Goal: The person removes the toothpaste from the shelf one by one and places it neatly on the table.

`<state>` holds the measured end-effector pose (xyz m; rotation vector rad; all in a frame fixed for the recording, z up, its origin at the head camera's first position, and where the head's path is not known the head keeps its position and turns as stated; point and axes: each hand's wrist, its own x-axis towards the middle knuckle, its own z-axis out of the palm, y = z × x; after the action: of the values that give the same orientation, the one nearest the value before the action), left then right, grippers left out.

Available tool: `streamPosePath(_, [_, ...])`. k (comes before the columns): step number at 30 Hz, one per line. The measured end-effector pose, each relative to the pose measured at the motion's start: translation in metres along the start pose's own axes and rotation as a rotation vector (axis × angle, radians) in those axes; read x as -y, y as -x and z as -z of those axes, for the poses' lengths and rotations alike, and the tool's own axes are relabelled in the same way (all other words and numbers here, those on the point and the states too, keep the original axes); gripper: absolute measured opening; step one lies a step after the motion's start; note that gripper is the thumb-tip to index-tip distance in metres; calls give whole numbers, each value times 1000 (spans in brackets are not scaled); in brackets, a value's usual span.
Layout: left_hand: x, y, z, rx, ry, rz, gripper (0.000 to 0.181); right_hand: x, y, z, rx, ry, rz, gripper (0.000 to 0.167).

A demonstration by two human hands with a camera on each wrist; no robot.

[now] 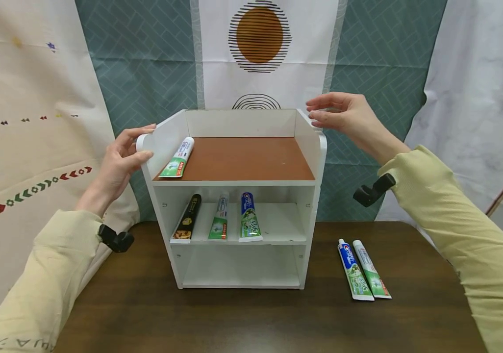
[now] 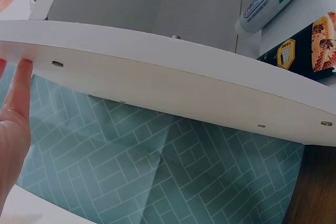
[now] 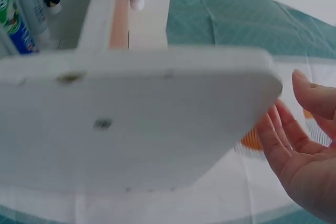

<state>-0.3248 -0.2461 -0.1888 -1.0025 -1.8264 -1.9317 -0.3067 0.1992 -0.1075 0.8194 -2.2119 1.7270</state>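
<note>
A small white shelf unit (image 1: 242,267) with a brown top board stands on the table. My left hand (image 1: 116,164) is at its upper left edge, fingertips touching the outside of the left side panel (image 2: 157,85). My right hand (image 1: 344,113) is beside the upper right corner, fingers loosely bent and holding nothing; whether they touch the right panel (image 3: 136,119) is hard to tell. A green-and-white toothpaste tube (image 1: 178,159) lies on the top board's left. On the middle shelf lie a black tube (image 1: 188,218), a green-and-white tube (image 1: 219,218) and a blue-and-green tube (image 1: 249,218).
Right of the unit, a blue-and-green toothpaste tube (image 1: 355,269) and a green-and-white tube (image 1: 372,269) lie side by side on the dark wooden table (image 1: 242,318). Patterned cloths (image 1: 145,59) hang behind. Each wrist carries a small black camera (image 1: 116,239).
</note>
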Motion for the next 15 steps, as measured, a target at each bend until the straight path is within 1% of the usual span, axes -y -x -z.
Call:
streamPosePath(3, [0, 1, 0, 5, -4, -2, 41, 7, -10, -13, 29, 50, -2, 32])
streamPosePath(6, [1, 1, 0, 8, -8, -4, 41, 13, -19, -29, 51, 114, -25, 32])
streamPosePath(10, [1, 1, 0, 6, -6, -2, 41, 18, -29, -50, 79, 162, -59, 32])
streamPosePath(15, [0, 0, 0, 5, 3, -3, 41, 17, -40, -76, 128, 156, -103, 32])
